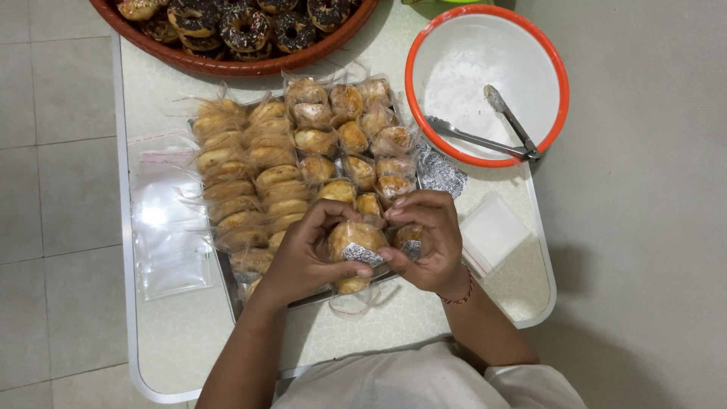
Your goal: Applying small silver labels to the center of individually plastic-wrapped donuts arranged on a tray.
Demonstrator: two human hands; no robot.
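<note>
On the small white table (pixel 163 341), a metal tray (pixel 227 280) holds rows of bagged pastries (pixel 250 163), with a red basket of chocolate doughnuts (pixel 227 67) at the far edge and an orange-rimmed bowl (pixel 562 76) with tongs (pixel 485 140) beside it. Over the tray's near edge, the left hand (pixel 299 254) and right hand (pixel 428 242) both pinch one pastry in its clear bag (pixel 354 241), fingers closed on the open top. Pressed too hard, the soft pastry could crumble; a loose grip could drop it onto the packed rows. The stack of empty bags (pixel 170 227) overhangs the table's left edge and may slide off
</note>
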